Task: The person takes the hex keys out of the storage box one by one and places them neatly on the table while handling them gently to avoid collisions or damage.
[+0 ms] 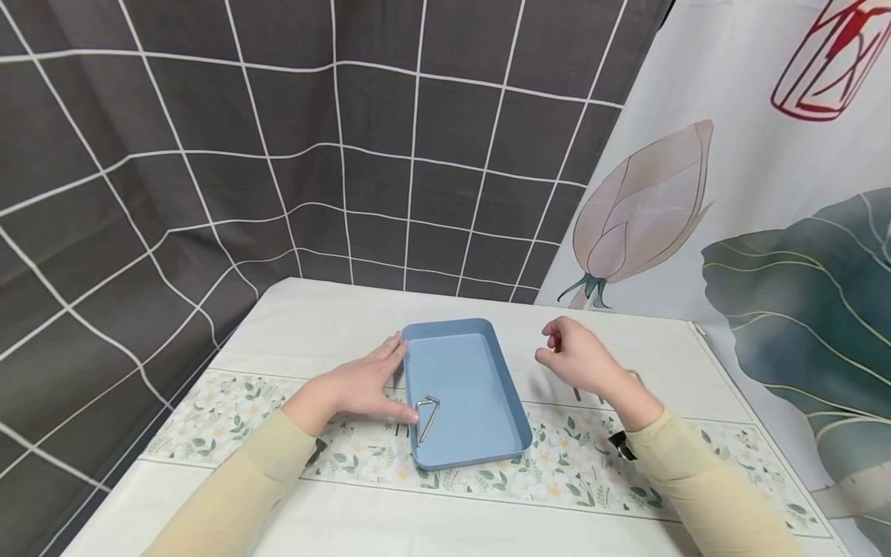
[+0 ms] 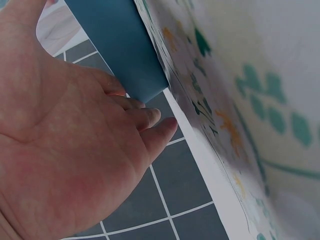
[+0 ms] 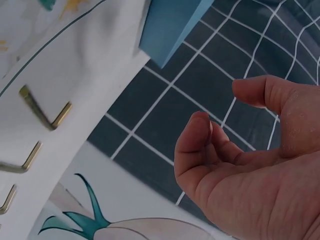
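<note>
A shallow blue tray (image 1: 462,379) sits on the table, with L-shaped hex keys (image 1: 428,424) lying in its near left corner. My left hand (image 1: 365,385) rests along the tray's left side, fingers extended and thumb by the rim. In the left wrist view, its fingertips lie against or close to the tray wall (image 2: 127,47). To the right of the tray, my right hand (image 1: 581,360) is held above the table, fingers loosely curled, thumb apart, nothing between them. Several brassy hex keys (image 3: 36,107) lie on the table near it, mostly hidden by that arm in the head view.
A white cloth with a floral band (image 1: 557,464) covers the table. Behind it hangs a dark gridded curtain (image 1: 376,186), and on the right a white curtain (image 1: 661,100) with a flower print. Both hang close to the table edges.
</note>
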Demonstrator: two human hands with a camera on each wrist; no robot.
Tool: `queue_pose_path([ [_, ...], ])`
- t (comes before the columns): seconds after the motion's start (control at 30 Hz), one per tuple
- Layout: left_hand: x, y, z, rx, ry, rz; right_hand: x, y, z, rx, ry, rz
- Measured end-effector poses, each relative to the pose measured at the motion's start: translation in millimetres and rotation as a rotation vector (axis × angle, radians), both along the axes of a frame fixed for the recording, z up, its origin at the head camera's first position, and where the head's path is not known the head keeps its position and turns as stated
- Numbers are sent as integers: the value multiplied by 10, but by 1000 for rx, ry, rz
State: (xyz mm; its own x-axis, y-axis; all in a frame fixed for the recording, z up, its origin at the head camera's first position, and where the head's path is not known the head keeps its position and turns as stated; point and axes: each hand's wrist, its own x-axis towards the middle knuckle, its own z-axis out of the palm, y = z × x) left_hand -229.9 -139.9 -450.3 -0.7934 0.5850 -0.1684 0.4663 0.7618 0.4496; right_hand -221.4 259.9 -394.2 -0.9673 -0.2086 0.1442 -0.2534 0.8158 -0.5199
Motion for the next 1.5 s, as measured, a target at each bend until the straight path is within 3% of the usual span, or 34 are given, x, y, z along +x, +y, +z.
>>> queue_pose_path([
  [1.5, 30, 6, 40, -9, 18, 2, 131, -716, -112, -4, -59, 138],
])
